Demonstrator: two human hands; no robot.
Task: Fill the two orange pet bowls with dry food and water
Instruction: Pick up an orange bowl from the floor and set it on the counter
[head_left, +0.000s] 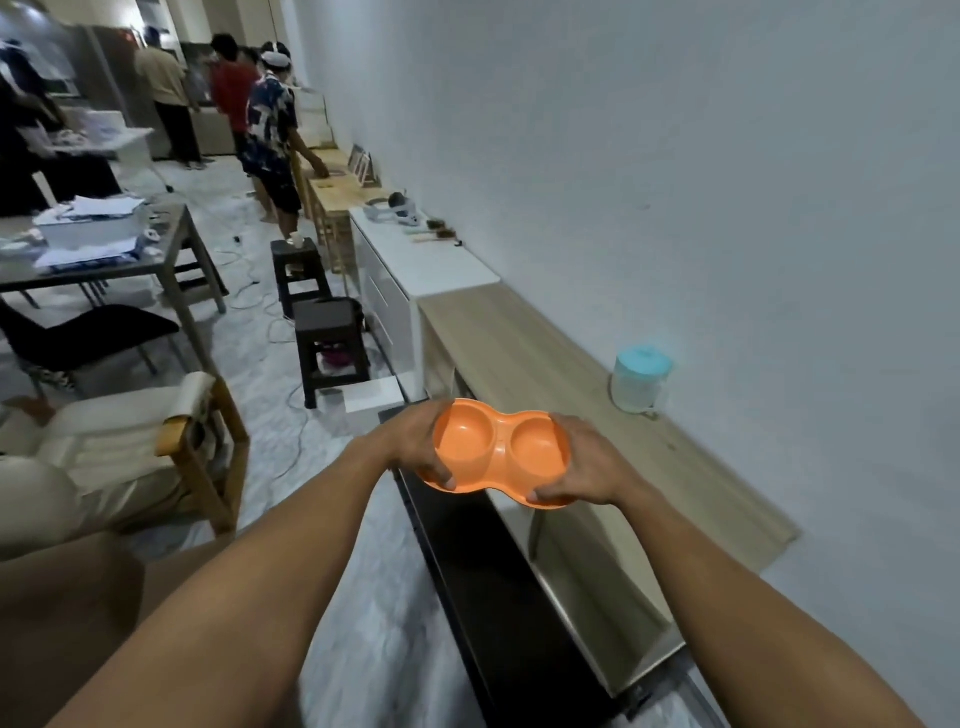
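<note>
I have both hands on the orange plastic double pet bowl (498, 452), a single moulded piece with two round wells side by side. My left hand (410, 447) grips its left end, thumb curled over the near rim and fingers wrapped behind. My right hand (589, 470) grips the right end the same way, thumb pressed on the near rim. The bowl sits between the two hands, lifted off any surface and tipped slightly toward me, so I see bare orange plastic in both wells.

Just beyond and below the hands runs the long pale wooden bench (519, 338) against the wall. Ahead of my right hand, nearer the wall, a translucent white tub with a teal lid (640, 378) stands upright on the bench. Out past my left hand there is a dark plastic stool (327, 332) on the floor, and a cream armchair with wooden arms (130, 441) further left.
</note>
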